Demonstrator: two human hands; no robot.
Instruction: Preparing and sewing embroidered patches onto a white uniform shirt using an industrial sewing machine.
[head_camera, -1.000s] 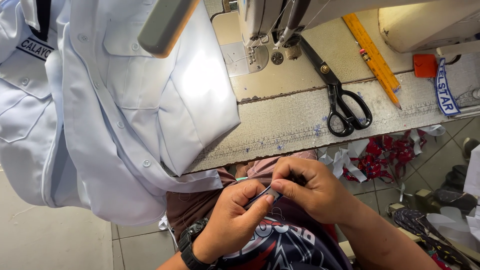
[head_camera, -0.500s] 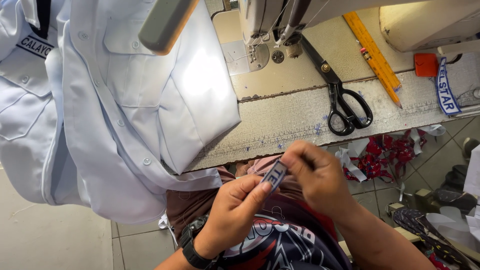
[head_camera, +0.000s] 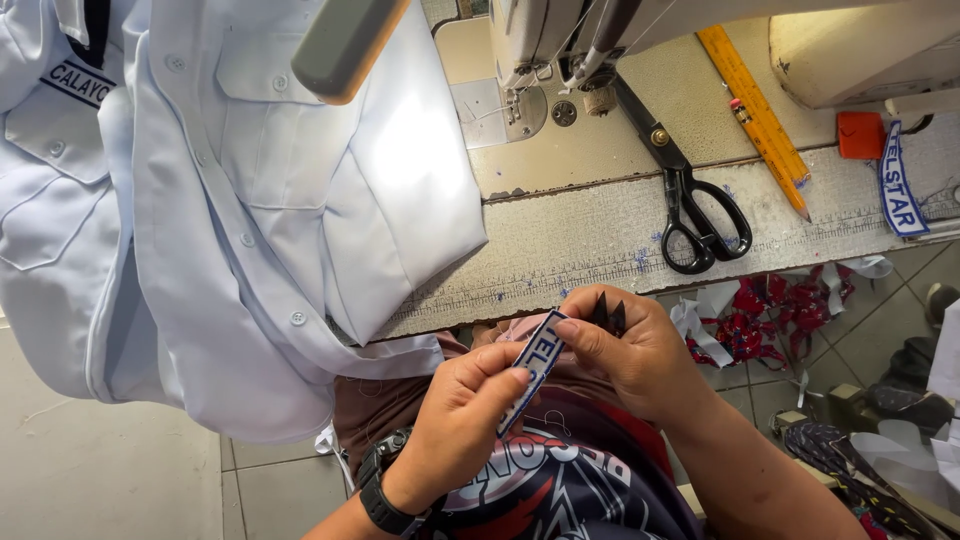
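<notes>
One embroidered patch (head_camera: 532, 378) in my grip, left hand (head_camera: 462, 415) and right hand (head_camera: 630, 350) fingers pinched shut on it, one pair of scissors (head_camera: 690, 195), two pale shirts (head_camera: 250, 200)

A tailoring workshop: sewing machine (head_camera: 560, 45), scissors (head_camera: 690, 195), fabric scraps (head_camera: 775, 315).

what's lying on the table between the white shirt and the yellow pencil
In the head view, black scissors lie on the table between the white shirt and the yellow pencil, handles toward the person.
</notes>
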